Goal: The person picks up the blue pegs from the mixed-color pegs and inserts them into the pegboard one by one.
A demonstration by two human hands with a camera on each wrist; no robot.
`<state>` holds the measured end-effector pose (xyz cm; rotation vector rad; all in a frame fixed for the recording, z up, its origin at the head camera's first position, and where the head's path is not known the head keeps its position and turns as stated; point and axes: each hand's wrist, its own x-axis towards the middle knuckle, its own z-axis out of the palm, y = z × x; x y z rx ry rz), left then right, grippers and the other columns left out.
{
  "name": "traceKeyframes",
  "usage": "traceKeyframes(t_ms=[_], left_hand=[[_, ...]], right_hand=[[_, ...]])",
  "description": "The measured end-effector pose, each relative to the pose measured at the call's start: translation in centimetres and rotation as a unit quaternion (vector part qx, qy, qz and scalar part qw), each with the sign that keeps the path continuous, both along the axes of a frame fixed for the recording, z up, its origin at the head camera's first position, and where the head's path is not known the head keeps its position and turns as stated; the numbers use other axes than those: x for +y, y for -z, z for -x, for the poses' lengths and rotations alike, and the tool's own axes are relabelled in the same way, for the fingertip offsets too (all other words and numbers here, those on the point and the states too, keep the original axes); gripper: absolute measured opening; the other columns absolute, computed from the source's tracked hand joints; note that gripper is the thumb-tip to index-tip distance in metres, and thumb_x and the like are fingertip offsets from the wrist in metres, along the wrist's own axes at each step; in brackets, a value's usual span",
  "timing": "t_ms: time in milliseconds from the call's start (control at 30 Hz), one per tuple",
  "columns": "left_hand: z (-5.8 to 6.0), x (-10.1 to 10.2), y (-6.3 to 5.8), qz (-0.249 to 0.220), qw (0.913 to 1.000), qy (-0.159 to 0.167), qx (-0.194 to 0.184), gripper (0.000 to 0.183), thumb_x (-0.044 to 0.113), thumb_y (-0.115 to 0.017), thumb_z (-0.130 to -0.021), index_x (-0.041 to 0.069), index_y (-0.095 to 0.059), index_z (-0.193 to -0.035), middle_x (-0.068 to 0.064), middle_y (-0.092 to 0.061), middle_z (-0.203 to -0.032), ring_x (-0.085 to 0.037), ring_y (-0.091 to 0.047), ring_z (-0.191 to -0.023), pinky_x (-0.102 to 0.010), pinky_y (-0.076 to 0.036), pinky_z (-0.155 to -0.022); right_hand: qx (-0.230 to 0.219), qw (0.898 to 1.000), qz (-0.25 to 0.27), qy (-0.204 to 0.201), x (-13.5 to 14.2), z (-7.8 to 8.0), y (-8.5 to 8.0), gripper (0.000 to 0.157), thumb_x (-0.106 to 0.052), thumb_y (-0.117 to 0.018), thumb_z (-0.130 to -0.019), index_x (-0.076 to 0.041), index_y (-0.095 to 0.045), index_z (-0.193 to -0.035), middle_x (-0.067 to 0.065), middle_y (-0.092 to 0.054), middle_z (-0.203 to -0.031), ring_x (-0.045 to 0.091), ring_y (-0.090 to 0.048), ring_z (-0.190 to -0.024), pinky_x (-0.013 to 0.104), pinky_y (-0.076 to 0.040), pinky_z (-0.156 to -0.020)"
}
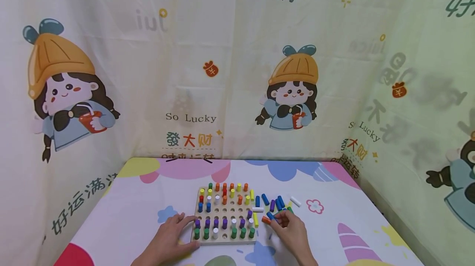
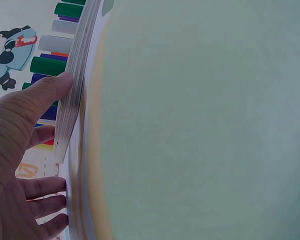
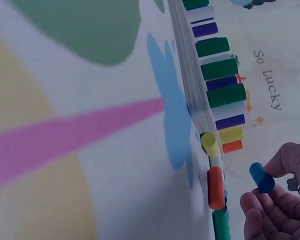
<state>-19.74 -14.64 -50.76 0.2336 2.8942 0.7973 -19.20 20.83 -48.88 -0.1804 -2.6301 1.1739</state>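
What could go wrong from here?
1. The right hand pinches a small blue peg, which could slip and roll.
2. A loose orange peg lies right by that hand, with more loose pegs beyond; a small swing might scatter them.
3. The left hand touches the board at its left side, near standing pegs; a careless push might shift the board.
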Motion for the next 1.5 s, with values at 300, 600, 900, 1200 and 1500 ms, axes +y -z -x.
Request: traceKeyframes(t_ms=[300, 600, 900, 1200, 1500], left_hand=[[-0.1, 0.1, 0.0, 0.002, 1.0, 0.001, -0.003, 0.077, 0.066, -0.079, -0.075, 0.024, -0.062, -0.137, -0.024, -0.051, -0.147, -0.051, -0.046, -0.133, -0.078, -0.037, -0.101], [-0.1, 0.1, -0.3, -0.002, 1.0, 0.003, -0.003, 0.077, 0.065, -0.08, -0.074, 0.024, -0.062, -0.137, -0.024, -0.051, -0.147, -0.051, -0.046, -0.133, -0.078, -0.037, -0.101], [0.0, 0.0, -0.2, -0.007, 1.0, 0.0, -0.005, 0.077, 0.066, -0.08, -0.074, 0.027, -0.062, -0.137, -0.023, -0.051, -0.148, -0.052, -0.045, -0.134, -0.079, -0.036, -0.1], [-0.1, 0.0, -0.3, -0.005, 0.9999, 0.007, 0.01, 0.077, 0.065, -0.079, -0.076, 0.023, -0.062, -0.138, -0.025, -0.052, -0.147, -0.05, -0.046, -0.134, -0.078, -0.035, -0.102], [-0.1, 0.1, -0.4, -0.006, 1.0, 0.005, -0.004, 0.076, 0.063, -0.08, -0.076, 0.023, -0.062, -0.138, -0.026, -0.051, -0.147, -0.052, -0.045, -0.134, -0.078, -0.035, -0.102]], right_hand=[[0.013, 0.999, 0.034, -0.033, -1.5, 0.5, -0.5, 0.015, -0.013, -0.079, -0.086, -0.005, -0.072, -0.096, -0.001, -0.066, -0.081, 0.011, -0.058, -0.073, 0.02, -0.051, -0.064], [0.021, 0.995, 0.055, -0.079, -2.7, 0.9, -1.0, 0.013, -0.013, -0.076, -0.091, -0.006, -0.073, -0.1, -0.001, -0.068, -0.085, 0.011, -0.061, -0.075, 0.02, -0.053, -0.065], [0.012, 0.991, 0.074, -0.108, -3.7, 1.2, -1.2, 0.013, -0.013, -0.076, -0.091, -0.006, -0.072, -0.102, 0.001, -0.07, -0.089, 0.014, -0.064, -0.078, 0.02, -0.055, -0.069], [0.028, 0.986, 0.09, -0.136, -4.7, 1.5, -1.2, 0.013, -0.013, -0.077, -0.091, -0.006, -0.072, -0.101, 0.001, -0.071, -0.089, 0.012, -0.065, -0.077, 0.019, -0.056, -0.068], [0.047, 0.979, 0.109, -0.167, -5.9, 2.1, -1.1, 0.014, -0.01, -0.077, -0.09, -0.003, -0.072, -0.1, 0.004, -0.071, -0.089, 0.011, -0.066, -0.077, 0.019, -0.056, -0.068]])
